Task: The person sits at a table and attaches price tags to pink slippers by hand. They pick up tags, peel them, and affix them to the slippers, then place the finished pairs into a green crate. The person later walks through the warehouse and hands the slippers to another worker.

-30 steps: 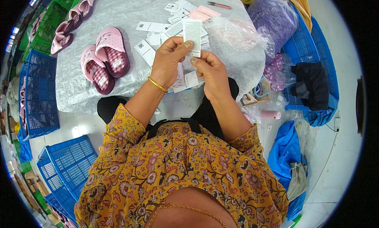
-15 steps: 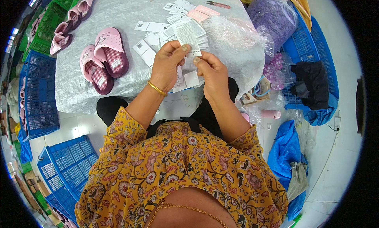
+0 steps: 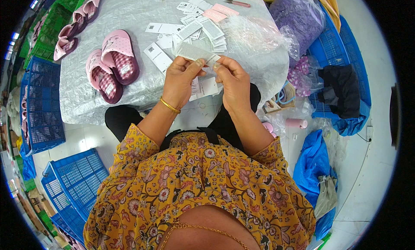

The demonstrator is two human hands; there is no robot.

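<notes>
Between my hands, at the near edge of the plastic-covered table (image 3: 151,92), is a white printed tag (image 3: 186,52). My left hand (image 3: 183,77) pinches it between thumb and fingers. The thumb and forefinger of my right hand (image 3: 232,79) close on the tag's right end. Just beyond my hands lies a loose pile of white tags (image 3: 212,30), with two pink cards (image 3: 215,13) at its far side. More white slips (image 3: 207,86) show below my hands at the table's edge. A pair of pink slippers (image 3: 119,59) with checked insoles rests left of my hands.
Crumpled clear plastic bags (image 3: 257,36) lie on the table's right, and thread snips (image 3: 237,2) at the back. More pink slippers (image 3: 80,18) line the far left edge. Blue crates (image 3: 75,176) stand at left; another blue crate (image 3: 335,55) at right holds a purple bag (image 3: 298,23).
The tag has turned in my fingers, from pointing away from me to slanting left. My left hand has dropped slightly toward me; the right has barely moved.
</notes>
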